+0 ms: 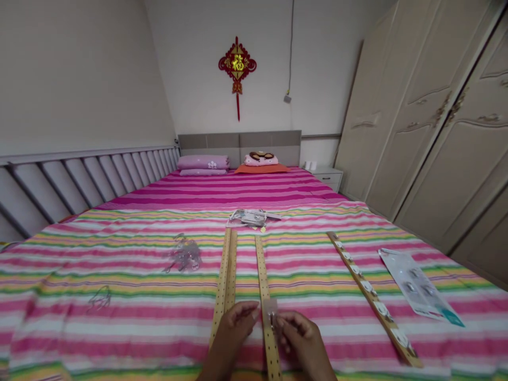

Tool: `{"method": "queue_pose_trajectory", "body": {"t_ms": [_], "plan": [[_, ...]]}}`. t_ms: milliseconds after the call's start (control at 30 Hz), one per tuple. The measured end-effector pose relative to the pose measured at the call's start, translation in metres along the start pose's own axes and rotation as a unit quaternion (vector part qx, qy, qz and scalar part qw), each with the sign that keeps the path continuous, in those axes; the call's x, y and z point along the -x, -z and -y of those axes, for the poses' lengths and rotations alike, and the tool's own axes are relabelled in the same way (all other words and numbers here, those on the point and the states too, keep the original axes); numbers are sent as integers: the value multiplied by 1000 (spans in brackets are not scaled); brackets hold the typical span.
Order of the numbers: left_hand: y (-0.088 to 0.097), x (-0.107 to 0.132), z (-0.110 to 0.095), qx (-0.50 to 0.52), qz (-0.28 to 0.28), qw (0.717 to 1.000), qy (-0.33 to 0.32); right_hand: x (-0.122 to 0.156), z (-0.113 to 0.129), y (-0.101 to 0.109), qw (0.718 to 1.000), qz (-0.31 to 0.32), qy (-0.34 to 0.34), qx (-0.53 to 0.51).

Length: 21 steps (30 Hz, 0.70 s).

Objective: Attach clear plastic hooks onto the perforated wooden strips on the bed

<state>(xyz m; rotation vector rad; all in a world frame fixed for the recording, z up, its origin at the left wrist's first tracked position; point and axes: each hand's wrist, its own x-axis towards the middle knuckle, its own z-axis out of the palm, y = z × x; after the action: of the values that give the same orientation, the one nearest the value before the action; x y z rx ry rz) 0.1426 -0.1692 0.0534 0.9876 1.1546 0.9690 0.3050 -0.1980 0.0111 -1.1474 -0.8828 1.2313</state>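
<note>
A light wooden strip with rows of small holes (260,264) runs away from me between my hands. My right hand (304,336) pinches the edge of a small clear plastic piece with a dark metal part on it (270,307), which lies over the strip. Just left of the strip is my left hand (236,325), its fingers loosely curved and the thumb apart from them, with nothing visible in it. Two more holed strips (227,264) lie side by side, partly behind my left hand. Whether the clear piece is fixed to the strip cannot be seen.
On the right lie a strip bearing several round white-and-metal pieces (368,287) and a clear blister pack (415,283). Clear plastic pieces (186,255) are on the left, with a thin clear scrap (100,298) nearer. Packets (251,217) sit beyond the strips on the striped bedspread (143,317).
</note>
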Motion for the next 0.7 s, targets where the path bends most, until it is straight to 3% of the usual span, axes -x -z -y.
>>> {"method": "queue_pose_trajectory", "body": {"t_ms": [133, 367, 567, 700], "plan": [[-5, 5, 14, 3, 32, 999, -29, 10, -3, 0, 999, 10, -45, -16], [-11, 9, 28, -4, 0, 999, -46, 25, 2, -2, 997, -29, -64, -25], [-13, 14, 58, -19, -23, 999, -14, 37, -14, 1, 995, -45, -91, -22], [-14, 18, 68, -25, -36, 999, -27, 42, -21, 1, 993, -59, -98, -21]]}}
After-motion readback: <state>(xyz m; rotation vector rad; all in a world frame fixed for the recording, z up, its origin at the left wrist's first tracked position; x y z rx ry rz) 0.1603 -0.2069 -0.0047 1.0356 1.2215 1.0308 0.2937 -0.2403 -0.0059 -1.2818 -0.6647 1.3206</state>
